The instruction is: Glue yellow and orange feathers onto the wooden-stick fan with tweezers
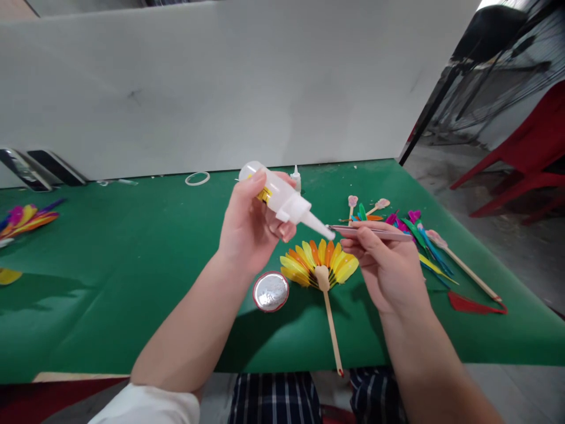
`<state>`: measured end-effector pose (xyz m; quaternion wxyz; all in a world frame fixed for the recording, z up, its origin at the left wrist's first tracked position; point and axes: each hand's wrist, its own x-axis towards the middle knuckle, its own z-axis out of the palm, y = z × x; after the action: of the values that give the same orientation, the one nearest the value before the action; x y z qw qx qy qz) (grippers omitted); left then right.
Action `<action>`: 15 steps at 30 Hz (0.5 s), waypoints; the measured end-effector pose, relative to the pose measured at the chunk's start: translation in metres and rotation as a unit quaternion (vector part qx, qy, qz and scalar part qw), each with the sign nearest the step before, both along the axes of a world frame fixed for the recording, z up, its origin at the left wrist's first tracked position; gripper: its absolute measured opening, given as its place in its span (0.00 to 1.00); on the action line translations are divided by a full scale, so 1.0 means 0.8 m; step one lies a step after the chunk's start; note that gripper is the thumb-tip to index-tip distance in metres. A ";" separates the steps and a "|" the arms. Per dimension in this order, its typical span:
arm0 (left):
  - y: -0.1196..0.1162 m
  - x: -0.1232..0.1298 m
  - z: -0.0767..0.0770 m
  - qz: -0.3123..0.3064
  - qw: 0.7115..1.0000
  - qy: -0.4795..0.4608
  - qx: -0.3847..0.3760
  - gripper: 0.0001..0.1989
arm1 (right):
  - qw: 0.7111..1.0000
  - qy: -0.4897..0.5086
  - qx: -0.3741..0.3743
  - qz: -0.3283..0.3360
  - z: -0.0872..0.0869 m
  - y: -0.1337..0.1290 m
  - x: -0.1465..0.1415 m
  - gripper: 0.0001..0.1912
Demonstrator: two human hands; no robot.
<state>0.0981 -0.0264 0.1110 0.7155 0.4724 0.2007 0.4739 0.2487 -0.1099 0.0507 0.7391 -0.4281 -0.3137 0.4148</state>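
My left hand point(251, 227) is closed around a translucent white glue bottle point(282, 197) with a yellow label, tilted so its nozzle points down to the right. In my right hand point(388, 259) is a pair of pinkish tweezers point(379, 234), its tips right at the nozzle's end. Something small and dark shows at the tips, too small to name. Below both hands lies a fan of yellow and orange feathers point(318, 259) on a wooden stick handle point(332, 330). Left of the fan is a round, silvery, red-rimmed disc point(271, 291).
The green table point(132, 282) meets a white panel point(220, 88) at the back. Colourful feathers point(435, 253), wooden sticks and a red tassel point(470, 302) lie at right. Behind my left hand stand a small bottle point(295, 178) and a white ring point(197, 179). More feathers point(30, 221) lie far left.
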 end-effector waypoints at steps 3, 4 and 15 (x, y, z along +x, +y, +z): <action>0.008 -0.003 0.000 -0.013 1.000 0.000 -0.015 0.14 | 0.998 -0.032 -0.026 -0.036 -0.011 0.009 0.004 0.07; 0.011 -0.004 -0.001 -0.005 1.000 0.004 -0.005 0.14 | 0.998 -0.037 -0.033 -0.040 -0.014 0.011 0.006 0.08; 0.067 0.020 -0.073 0.131 0.974 0.132 0.129 0.16 | 0.995 -0.059 -0.040 -0.070 -0.018 0.018 0.021 0.10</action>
<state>0.1138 0.0269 0.0525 0.5479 0.5883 0.2906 0.5189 0.2655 -0.0955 0.0366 0.7289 -0.5017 -0.3093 0.3484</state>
